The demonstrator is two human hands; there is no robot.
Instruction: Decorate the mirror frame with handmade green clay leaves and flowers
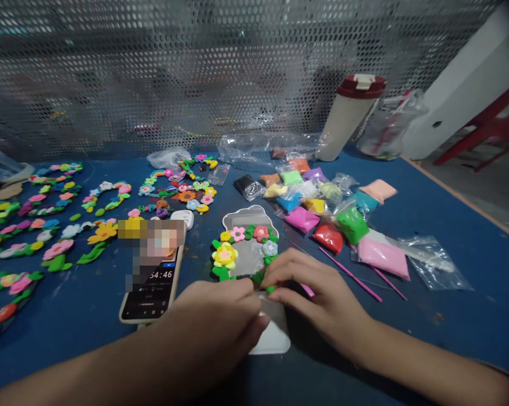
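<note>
A flat, mirror-like plate (248, 256) with a wavy white edge lies in front of me. Around its middle runs a ring of clay decorations, with a yellow flower (224, 255), a pink flower (237, 234), a blue flower (270, 248) and green leaves. Its pale lower part (273, 335) shows below my hands. My left hand (223, 310) is closed over the plate's lower left side; what its curled fingers hold is hidden. At the ring's lower right, my right hand (322, 287) pinches a small piece of green clay (270, 289) between thumb and fingertips.
Bags of coloured clay, such as a red one (328, 237), lie at the right near pink sticks (351, 274). A phone (155, 282) stands propped at the left beside finished flower rings (106, 197). A tumbler (350, 118) stands before the perforated metal panel (237, 73).
</note>
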